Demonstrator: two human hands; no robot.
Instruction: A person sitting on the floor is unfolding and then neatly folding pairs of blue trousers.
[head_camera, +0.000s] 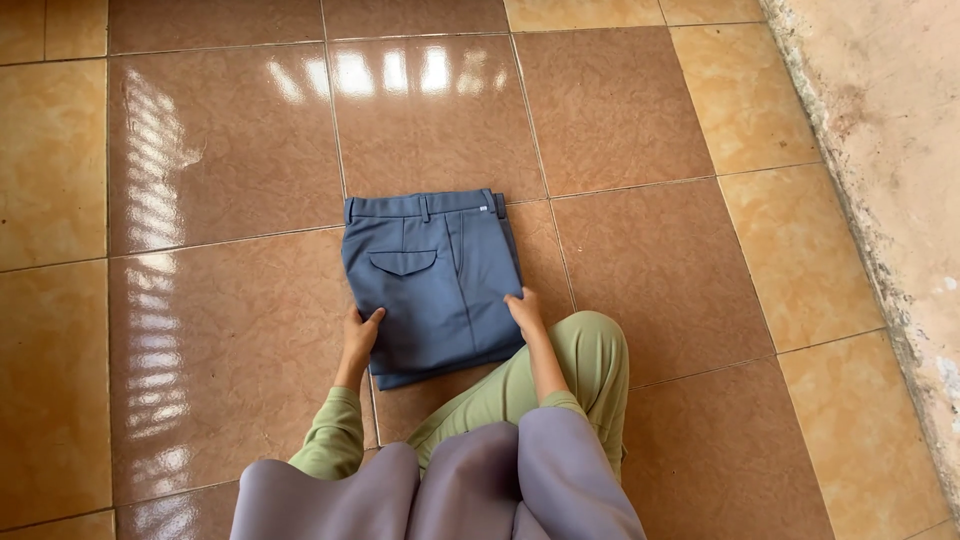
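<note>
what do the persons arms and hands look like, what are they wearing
Both arms wear long, light green sleeves ending in snug cuffs at the wrists. The left hand and right hand are bare, with no gloves, rings or watch visible. A lilac-grey cloth drapes below the sleeves.

Bare tile floor (200, 150) lies open left of, beyond and right of the folded trousers (432, 280); a rough wall (890, 150) closes the far right, well apart; the person's bent knee (590, 350) crowds the near right corner, just beside the trousers.
</note>
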